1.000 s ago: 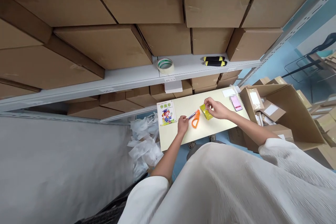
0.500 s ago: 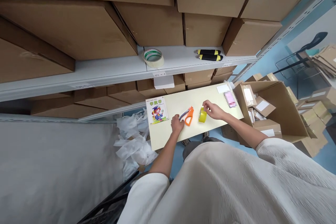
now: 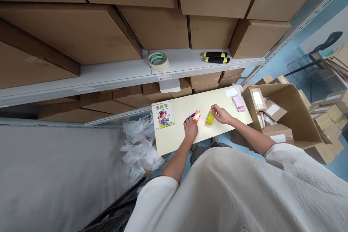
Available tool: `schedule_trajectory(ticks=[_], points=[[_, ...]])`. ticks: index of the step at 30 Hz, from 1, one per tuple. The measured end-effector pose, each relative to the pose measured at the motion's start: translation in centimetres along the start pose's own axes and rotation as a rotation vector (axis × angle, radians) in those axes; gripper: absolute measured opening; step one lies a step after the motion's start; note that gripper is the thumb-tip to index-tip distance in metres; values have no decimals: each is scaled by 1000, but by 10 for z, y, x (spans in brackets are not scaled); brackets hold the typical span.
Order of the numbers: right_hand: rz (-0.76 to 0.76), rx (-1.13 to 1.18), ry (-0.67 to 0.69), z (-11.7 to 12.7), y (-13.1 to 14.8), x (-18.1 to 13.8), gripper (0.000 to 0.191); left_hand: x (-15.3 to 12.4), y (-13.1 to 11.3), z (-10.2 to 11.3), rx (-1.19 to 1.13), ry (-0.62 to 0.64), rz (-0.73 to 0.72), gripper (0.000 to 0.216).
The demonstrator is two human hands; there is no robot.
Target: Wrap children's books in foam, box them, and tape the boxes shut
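Book (image 3: 164, 115), left end of the worktop (image 3: 175, 138), mid-frame: white cover, green title 学数学, cartoon figure in a dark graduation cap; smaller print not legible. Tag (image 3: 164, 78) on the shelf (image 3: 187, 64) edge, frame centre: black characters opening with D, remainder uncertain. Roll (image 3: 158, 67), on the shelf above it: pale ring, green-and-white print inside the core, unreadable. Cutters (image 3: 216, 57), two, right of the roll: black bodies, yellow ends. Boxes (image 3: 156, 25), upper frame: plain brown cardboard, stacked in rows. Carton (image 3: 297, 110), right of frame: open-topped cardboard, containing small parcels (image 3: 273, 110) with white labels. Wrap (image 3: 143, 148), left of the worktop: thin, whitish, crumpled. Scissors (image 3: 196, 116), centre of the worktop: orange handle, washed pale by glare. Left hand (image 3: 191, 127): lying over the scissors, fingers on them; cannot tell whether its grip is closed. Tape (image 3: 209, 118), just right of the scissors: glossy yellow roll, tilted. Right hand (image 3: 221, 114): grip together, thumb and fingertips pinching the tape's upper edge. Against the frame half a second earlier: left hand shifted rightward, now covering the orange loop formerly exposed; tape leaning more; book unmoved.
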State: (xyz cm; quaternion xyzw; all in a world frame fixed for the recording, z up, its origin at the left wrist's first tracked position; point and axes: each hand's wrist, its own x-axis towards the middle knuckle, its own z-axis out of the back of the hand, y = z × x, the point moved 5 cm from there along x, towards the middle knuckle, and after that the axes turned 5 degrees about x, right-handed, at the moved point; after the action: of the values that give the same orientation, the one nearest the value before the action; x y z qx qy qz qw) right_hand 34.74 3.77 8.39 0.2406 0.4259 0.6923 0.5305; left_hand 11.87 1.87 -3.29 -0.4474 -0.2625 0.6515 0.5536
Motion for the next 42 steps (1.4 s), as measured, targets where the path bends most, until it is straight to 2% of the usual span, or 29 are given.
schedule_trajectory(ticks=[4, 8, 13, 19, 30, 35, 42], points=[[3, 23, -17, 1, -2, -3, 31, 7, 2, 16, -57, -42, 57, 12], [8, 39, -19, -1, 0, -4, 31, 18, 8, 29, -106, -17, 160, 14], [12, 44, -21, -5, 2, -3, 30, 24, 18, 31, -600, -101, 383, 19], [9, 47, -13, -8, 7, -1, 26, 26, 16, 26, -919, -86, 534, 10], [56, 221, -37, -4, 35, -2, 28, 15, 6, 14, -822, 1, 467, 16], [78, 295, -8, -1, 48, 4, 31, 10, 0, 11, -719, 79, 377, 25], [65, 286, -3, -5, 45, 9, 28, 6, -6, 5, -789, 61, 354, 32]])
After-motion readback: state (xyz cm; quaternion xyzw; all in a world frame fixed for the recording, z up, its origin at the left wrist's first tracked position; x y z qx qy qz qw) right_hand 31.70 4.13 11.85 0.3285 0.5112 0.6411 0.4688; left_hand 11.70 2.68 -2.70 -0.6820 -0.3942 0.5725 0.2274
